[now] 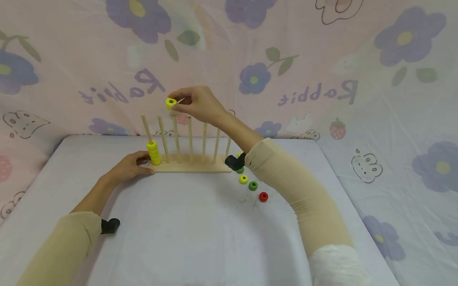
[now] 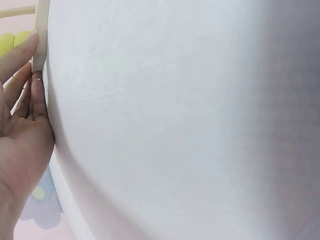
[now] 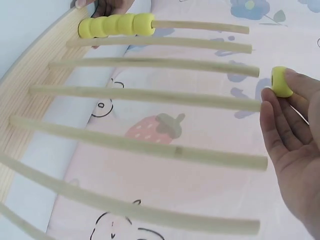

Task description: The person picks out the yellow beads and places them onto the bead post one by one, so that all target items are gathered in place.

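A wooden rack [image 1: 193,168] with a row of upright pegs stands near the back of the table. Its leftmost peg carries a stack of several yellow beads [image 1: 154,154]; the other pegs are bare. At the rack's left end, my left hand [image 1: 130,169] grips the base, thumb along the front and fingers behind. Above the peg tops, my right hand [image 1: 202,104] pinches one yellow bead [image 3: 284,85] between thumb and fingertips. In the right wrist view that bead is apart from the pegs, just beyond their tips, nearest the third peg [image 3: 200,65].
Loose beads lie right of the rack: a red bead [image 1: 263,198], a green bead [image 1: 253,187], a yellow bead [image 1: 243,182], and more partly hidden behind the black wrist mount [image 1: 234,162]. A patterned cloth [image 1: 214,51] hangs behind the white table [image 1: 179,222].
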### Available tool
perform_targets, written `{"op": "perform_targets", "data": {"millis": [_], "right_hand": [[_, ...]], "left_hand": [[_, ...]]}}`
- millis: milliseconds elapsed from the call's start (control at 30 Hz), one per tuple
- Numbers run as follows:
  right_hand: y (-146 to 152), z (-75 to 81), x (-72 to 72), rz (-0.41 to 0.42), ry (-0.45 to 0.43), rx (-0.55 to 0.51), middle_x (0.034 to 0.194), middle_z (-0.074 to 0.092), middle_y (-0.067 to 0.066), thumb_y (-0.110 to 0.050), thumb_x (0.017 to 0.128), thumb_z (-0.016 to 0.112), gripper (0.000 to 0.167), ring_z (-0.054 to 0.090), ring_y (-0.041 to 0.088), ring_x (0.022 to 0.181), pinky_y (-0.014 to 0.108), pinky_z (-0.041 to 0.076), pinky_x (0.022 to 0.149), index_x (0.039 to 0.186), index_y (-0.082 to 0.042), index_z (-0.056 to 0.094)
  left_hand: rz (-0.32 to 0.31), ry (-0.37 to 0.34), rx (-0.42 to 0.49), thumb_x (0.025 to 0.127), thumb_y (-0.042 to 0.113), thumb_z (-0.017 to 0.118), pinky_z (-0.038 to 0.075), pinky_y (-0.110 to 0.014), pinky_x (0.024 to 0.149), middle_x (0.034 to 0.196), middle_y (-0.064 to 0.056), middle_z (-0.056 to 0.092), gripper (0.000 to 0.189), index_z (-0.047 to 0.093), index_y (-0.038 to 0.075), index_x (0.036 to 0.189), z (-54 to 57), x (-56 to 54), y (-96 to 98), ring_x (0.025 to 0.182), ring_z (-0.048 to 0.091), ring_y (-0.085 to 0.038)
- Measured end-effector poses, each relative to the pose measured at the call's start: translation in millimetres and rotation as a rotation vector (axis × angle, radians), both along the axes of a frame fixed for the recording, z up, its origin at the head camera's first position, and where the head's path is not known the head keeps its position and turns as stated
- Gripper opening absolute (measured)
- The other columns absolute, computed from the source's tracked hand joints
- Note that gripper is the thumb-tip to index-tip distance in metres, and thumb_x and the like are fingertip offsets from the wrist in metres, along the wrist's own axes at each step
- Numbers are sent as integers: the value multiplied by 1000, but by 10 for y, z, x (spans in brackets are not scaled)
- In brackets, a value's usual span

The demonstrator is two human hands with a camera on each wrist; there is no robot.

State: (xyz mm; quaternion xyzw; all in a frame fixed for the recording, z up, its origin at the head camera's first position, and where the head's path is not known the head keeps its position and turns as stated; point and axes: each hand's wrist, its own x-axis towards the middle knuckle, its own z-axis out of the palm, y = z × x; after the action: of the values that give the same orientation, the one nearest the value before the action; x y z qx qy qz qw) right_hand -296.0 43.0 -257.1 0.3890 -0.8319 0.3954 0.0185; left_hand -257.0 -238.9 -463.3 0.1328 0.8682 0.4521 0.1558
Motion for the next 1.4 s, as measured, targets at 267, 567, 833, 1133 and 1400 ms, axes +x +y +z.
{"op": "perform_targets", "data": {"millis": [267, 567, 833, 1133, 1400], "right_hand": [[-232, 13, -32, 10, -33, 23, 113, 72, 2, -14, 90, 74, 33, 69, 3, 92, 16, 55, 83, 123, -6, 70], [-422, -13, -37, 16, -33, 87, 112, 73, -1, -16, 92, 72, 34, 68, 0, 91, 14, 53, 83, 125, -8, 69], [-561, -39, -31, 38, -18, 157, 110, 72, -2, -21, 94, 71, 36, 66, 1, 94, 12, 50, 84, 128, -8, 67], [-604, -59, -11, 49, -39, 176, 116, 72, -4, -23, 95, 69, 37, 65, -1, 97, 11, 50, 85, 130, -11, 66], [-625, -91, -19, 56, -51, 241, 118, 71, -7, -24, 95, 70, 35, 64, -2, 98, 11, 50, 85, 128, -15, 68]], "left_hand": [[15, -11, 2, 88, 22, 78, 27, -55, 117, 152, -28, 36, 83, 31, -5, 150, 10, -2, 13, 139, 35, -44], [14, -13, 6, 87, 20, 78, 27, -56, 117, 152, -29, 36, 82, 32, -5, 150, -6, -23, 23, 139, 35, -45], [17, -12, -2, 88, 23, 77, 27, -54, 118, 153, -26, 36, 80, 34, -3, 150, 5, 13, 24, 140, 36, -42], [8, -6, 4, 89, 25, 77, 27, -55, 117, 153, -27, 36, 81, 33, -4, 150, 36, 34, 45, 139, 36, -43], [11, -1, -7, 89, 24, 76, 28, -55, 117, 153, -27, 36, 80, 32, -5, 150, 41, 28, 41, 139, 36, -43]]}}
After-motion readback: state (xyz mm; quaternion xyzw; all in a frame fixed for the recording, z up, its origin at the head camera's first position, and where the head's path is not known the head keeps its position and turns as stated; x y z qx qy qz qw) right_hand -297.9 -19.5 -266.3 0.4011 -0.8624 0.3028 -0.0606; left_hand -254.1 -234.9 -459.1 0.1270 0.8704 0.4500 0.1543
